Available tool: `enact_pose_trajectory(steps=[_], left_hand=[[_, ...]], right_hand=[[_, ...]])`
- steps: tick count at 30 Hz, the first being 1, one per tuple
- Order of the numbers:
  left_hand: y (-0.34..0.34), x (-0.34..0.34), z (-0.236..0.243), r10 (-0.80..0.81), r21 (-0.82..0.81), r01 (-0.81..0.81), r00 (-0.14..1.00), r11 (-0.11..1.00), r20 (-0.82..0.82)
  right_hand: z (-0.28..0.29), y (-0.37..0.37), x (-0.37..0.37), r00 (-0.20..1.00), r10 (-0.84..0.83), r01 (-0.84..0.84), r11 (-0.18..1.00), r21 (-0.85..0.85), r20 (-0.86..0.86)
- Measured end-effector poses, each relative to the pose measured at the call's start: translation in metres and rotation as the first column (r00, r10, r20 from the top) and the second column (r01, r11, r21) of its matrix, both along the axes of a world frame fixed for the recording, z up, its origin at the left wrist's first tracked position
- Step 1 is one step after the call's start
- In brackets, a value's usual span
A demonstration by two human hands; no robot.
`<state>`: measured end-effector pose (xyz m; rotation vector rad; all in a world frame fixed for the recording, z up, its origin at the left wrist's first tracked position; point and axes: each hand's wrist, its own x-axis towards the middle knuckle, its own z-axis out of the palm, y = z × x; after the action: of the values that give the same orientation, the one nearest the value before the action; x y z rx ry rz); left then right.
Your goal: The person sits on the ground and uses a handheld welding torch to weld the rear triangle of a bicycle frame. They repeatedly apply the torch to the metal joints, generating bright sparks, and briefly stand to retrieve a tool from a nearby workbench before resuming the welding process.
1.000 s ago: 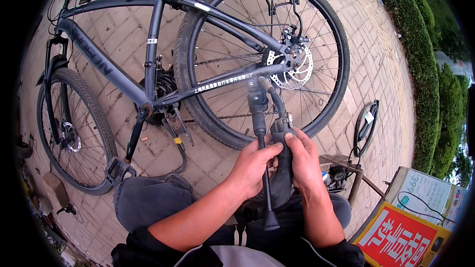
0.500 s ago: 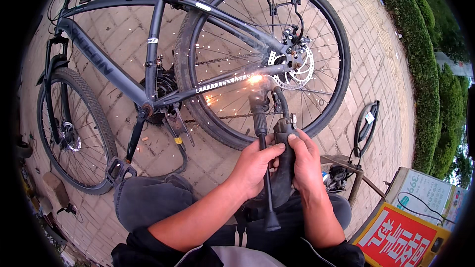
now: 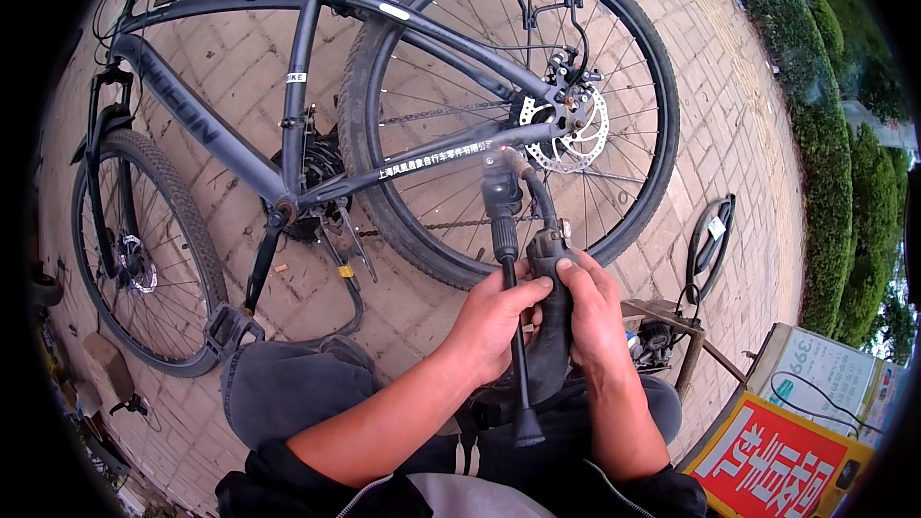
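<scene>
My left hand (image 3: 489, 326) is closed round the rod of a black kickstand (image 3: 503, 230), its thumb reaching over to the torch handle. The kickstand's top end meets the chainstay (image 3: 422, 165) of a grey bicycle; its rubber foot points back toward me. In my right hand (image 3: 592, 312) is the black handle of a welding torch (image 3: 552, 259), thumb on top. The torch's bent neck reaches up beside the kickstand, its tip close to the joint with the chainstay. No sparks or arc light show there now.
The bicycle's rear wheel (image 3: 614, 230), with a brake disc (image 3: 587, 139), lies just beyond my hands. On the brick paving (image 3: 720, 115) rests a black looped tube (image 3: 708, 249). A metal frame (image 3: 686, 364) and a red sign (image 3: 763, 456) stand right; a hedge (image 3: 815, 115) runs behind.
The bright arc and flying sparks at the chainstay have gone out. Both hands keep their grips on the kickstand and torch, almost in the same place.
</scene>
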<state>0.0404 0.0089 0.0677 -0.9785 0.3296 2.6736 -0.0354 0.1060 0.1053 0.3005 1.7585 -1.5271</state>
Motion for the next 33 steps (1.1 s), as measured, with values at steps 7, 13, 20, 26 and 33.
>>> enact_pose_trajectory(steps=[7, 13, 20, 26, 33], left_hand=[[-0.0010, 0.0017, -0.0014, 0.015, 0.025, -0.016, 1.000, 1.000, 0.025], [-0.0005, -0.0017, 0.0032, -0.003, -0.018, 0.004, 1.000, 1.000, 0.026], [-0.0001, -0.0006, 0.0002, -0.004, -0.004, 0.004, 1.000, 1.000, -0.008], [0.0006, -0.0010, -0.0010, -0.008, -0.001, 0.008, 1.000, 1.000, -0.014], [-0.0014, -0.0016, 0.0027, 0.001, -0.005, -0.001, 0.999, 1.000, 0.053]], right_hand=[[-0.0043, 0.0007, -0.0009, 0.999, 0.033, -0.033, 0.999, -0.001, -0.020], [-0.0028, -0.0006, 0.0014, 0.999, -0.022, 0.022, 1.000, 0.004, -0.030], [-0.0004, 0.0004, 0.0015, 1.000, -0.028, 0.028, 1.000, -0.012, -0.004], [-0.0044, 0.0010, 0.0006, 0.999, -0.017, 0.017, 1.000, -0.002, -0.029], [-0.0015, -0.0010, 0.0011, 0.997, 0.001, -0.001, 1.000, 0.010, -0.073]])
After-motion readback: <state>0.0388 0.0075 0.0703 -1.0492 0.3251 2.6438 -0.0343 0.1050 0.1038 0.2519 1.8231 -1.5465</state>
